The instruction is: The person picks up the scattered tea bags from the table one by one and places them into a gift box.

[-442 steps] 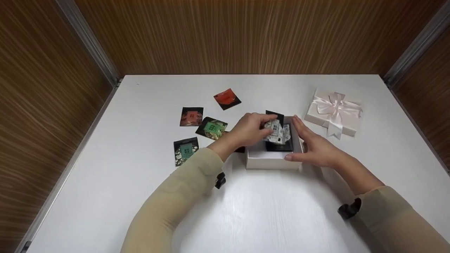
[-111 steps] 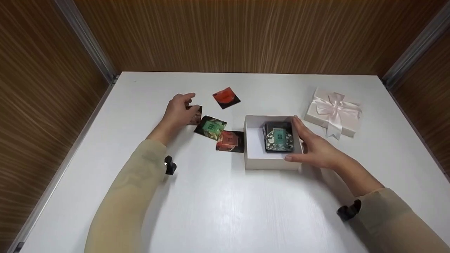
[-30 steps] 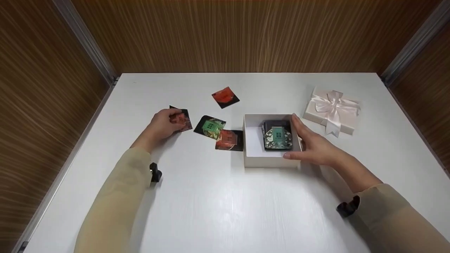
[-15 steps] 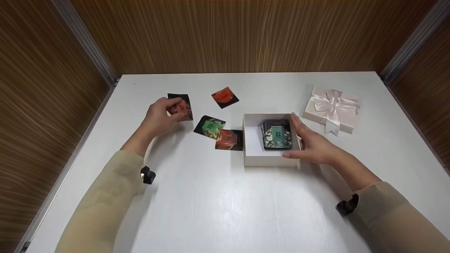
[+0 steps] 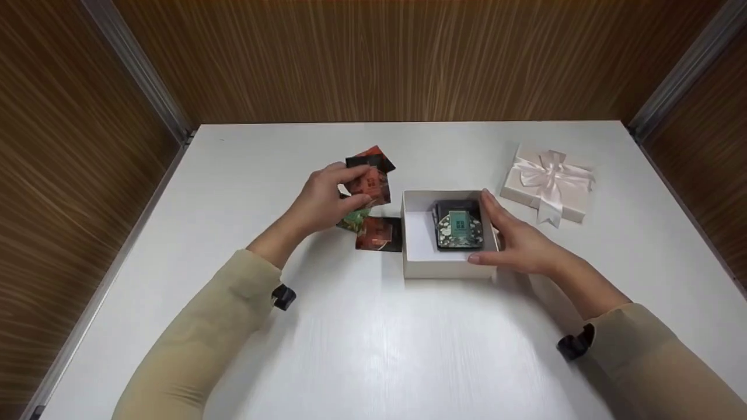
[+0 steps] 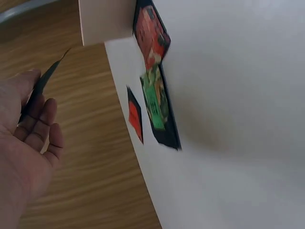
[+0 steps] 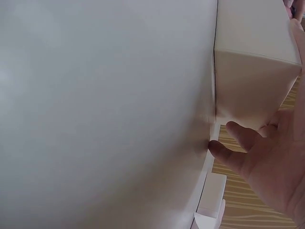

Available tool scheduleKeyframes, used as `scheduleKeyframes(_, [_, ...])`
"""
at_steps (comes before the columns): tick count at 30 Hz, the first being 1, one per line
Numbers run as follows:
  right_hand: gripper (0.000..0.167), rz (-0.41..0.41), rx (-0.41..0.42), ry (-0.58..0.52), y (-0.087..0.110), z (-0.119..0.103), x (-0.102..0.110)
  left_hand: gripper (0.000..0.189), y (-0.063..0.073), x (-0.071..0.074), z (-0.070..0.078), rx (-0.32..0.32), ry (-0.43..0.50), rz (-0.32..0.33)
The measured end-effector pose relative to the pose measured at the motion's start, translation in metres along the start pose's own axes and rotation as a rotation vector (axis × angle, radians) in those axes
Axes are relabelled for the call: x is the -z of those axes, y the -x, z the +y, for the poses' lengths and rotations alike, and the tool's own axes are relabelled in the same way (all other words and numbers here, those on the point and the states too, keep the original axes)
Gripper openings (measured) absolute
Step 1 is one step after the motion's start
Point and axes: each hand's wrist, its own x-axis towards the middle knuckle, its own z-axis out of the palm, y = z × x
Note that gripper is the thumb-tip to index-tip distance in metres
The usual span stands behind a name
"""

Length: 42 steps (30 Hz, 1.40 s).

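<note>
My left hand (image 5: 324, 195) pinches a black sachet with a red label (image 5: 372, 186) between thumb and fingers, held up over the table. In the left wrist view this sachet (image 6: 44, 82) shows almost edge-on. My right hand (image 5: 522, 245) grips the right side of an open white box (image 5: 446, 270), thumb at the front corner and index finger at the back one. Inside, toward the right wall, lies a stack of sachets, a dark green floral one (image 5: 460, 230) on top. Below the left hand lie a green sachet (image 5: 354, 221), partly covered, and a red-and-black sachet (image 5: 380, 234) beside the box.
An orange-red sachet (image 5: 382, 158) lies farther back, partly hidden behind the held one. At the back right rests a cream lid (image 5: 575, 204) tied with a pink ribbon bow (image 5: 551, 172). Wood-grain panels (image 5: 373, 64) stand behind and beside the white table (image 5: 362, 350).
The left hand took the red-labelled sachet from the left of the table, lifted it and carried it right toward the box. Earlier, the dark green floral sachet went into the box. The right hand stays put.
</note>
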Motion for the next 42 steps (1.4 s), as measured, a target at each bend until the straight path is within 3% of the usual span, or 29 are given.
scheduleKeyframes(9, [0.128,-0.004,-0.011,0.005,0.001,-0.001,-0.004,0.056,-0.010,-0.038,0.024,-0.035,0.019,-0.115])
scheduleKeyframes(18, [0.129,-0.003,-0.011,0.011,0.000,0.000,-0.003,0.057,-0.024,-0.070,0.043,-0.100,0.008,-0.178])
scheduleKeyframes(25, [0.128,0.003,0.002,-0.010,0.000,0.001,-0.003,0.060,-0.034,-0.095,0.055,-0.155,-0.102,-0.257])
scheduleKeyframes(29, [0.126,0.004,0.006,-0.018,0.000,0.001,-0.003,0.060,-0.039,-0.105,0.062,-0.180,-0.162,-0.274])
scheduleKeyframes(34, [0.125,0.005,0.007,-0.012,0.001,0.001,-0.002,0.060,-0.045,-0.115,0.068,-0.194,-0.169,-0.283])
scheduleKeyframes(42, [0.125,0.001,0.011,-0.008,0.001,0.002,0.000,0.064,-0.052,-0.129,0.073,-0.153,-0.156,-0.328])
